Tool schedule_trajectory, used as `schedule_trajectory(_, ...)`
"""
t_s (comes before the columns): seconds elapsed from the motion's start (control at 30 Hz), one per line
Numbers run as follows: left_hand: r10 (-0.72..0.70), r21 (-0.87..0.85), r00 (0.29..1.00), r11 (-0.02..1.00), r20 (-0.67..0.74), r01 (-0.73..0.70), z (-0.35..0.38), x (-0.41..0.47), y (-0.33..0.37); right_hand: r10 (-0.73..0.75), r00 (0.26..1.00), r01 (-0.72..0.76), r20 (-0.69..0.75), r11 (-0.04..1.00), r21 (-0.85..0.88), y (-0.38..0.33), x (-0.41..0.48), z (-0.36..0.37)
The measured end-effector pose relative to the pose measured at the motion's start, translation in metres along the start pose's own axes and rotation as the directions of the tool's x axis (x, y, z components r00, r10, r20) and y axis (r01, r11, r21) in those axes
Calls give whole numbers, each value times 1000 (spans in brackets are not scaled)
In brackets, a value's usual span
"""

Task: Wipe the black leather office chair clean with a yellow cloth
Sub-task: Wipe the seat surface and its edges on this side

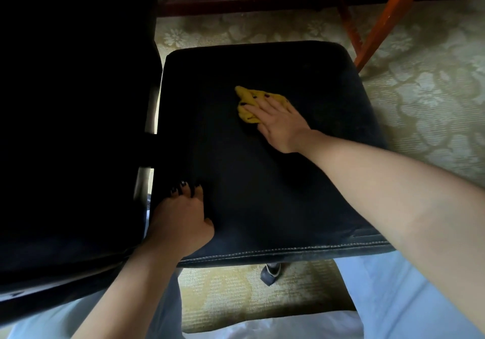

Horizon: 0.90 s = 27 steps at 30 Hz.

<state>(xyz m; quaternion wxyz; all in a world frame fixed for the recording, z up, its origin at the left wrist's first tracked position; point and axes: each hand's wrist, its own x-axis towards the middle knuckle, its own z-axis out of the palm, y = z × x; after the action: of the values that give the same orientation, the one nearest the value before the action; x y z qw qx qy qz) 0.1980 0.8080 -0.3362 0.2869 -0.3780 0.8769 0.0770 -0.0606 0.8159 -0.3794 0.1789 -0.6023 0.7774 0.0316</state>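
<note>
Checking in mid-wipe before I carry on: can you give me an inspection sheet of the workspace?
Surface: black seat, dimly lit, stitched near edge.
Job's things: yellow cloth bunched mid-seat.
Clutter: nothing seen.
Hands: right hand presses flat on the cloth; left hand rests on the seat corner beside the backrest.
Cables: nothing seen.
Surroundings: patterned carpet, wooden legs, caster under the seat.

A single head-worn view looks steeply down from close above the chair seat (262,181), backrest (65,102) at nine o'clock, carpet (433,89) toward three.
</note>
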Motion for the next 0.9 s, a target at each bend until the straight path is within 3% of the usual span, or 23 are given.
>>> schedule_trajectory(0.23,-16,-55,1000,998,-6,16,-1,-1,0,82,996,-82,23,996,-16,40,-63,12)
schedule_trajectory(0.43,-28,-125,998,992,-48,21,4,-3,0,119,992,-117,49,993,-25,7,-113,31)
schedule_trajectory(0.57,-12,-186,997,982,-81,-3,4,-5,-3,36,995,-35,94,999,-17,-43,-130,43)
schedule_trajectory(0.77,18,-342,988,937,-152,-69,8,-8,-14,-155,987,145,43,974,175,-114,-101,47)
schedule_trajectory(0.9,-111,-515,980,857,-163,12,15,-7,-18,-253,967,252,-8,959,129,-124,-65,43)
